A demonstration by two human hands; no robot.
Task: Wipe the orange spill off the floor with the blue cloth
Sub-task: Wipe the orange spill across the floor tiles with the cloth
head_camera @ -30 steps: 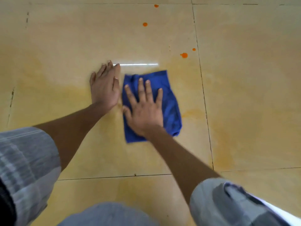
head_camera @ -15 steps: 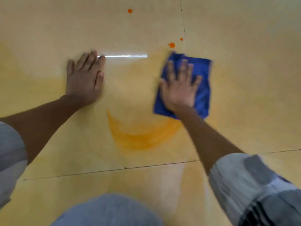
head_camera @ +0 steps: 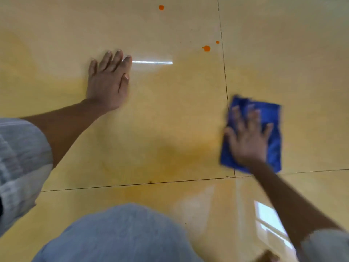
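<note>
The blue cloth (head_camera: 272, 125) lies flat on the tiled floor at the right, across a tile seam. My right hand (head_camera: 247, 140) presses down on it with spread fingers, blurred by motion. My left hand (head_camera: 108, 82) rests flat on the floor at the upper left, fingers together, holding nothing. A faint smeared orange spill (head_camera: 181, 157) stains the tile between the hands and runs down past the seam. Small bright orange drops (head_camera: 206, 48) sit farther away, with another drop (head_camera: 161, 7) near the top edge.
Glossy beige floor tiles (head_camera: 283, 53) with dark seams fill the view. My knee in light grey-blue fabric (head_camera: 117, 235) is at the bottom centre. A window reflection (head_camera: 268, 220) shines on the tile at the lower right.
My right hand has swept the blue cloth to the right and toward me, smearing out the orange arc it left. My left hand stays planted on the floor.
</note>
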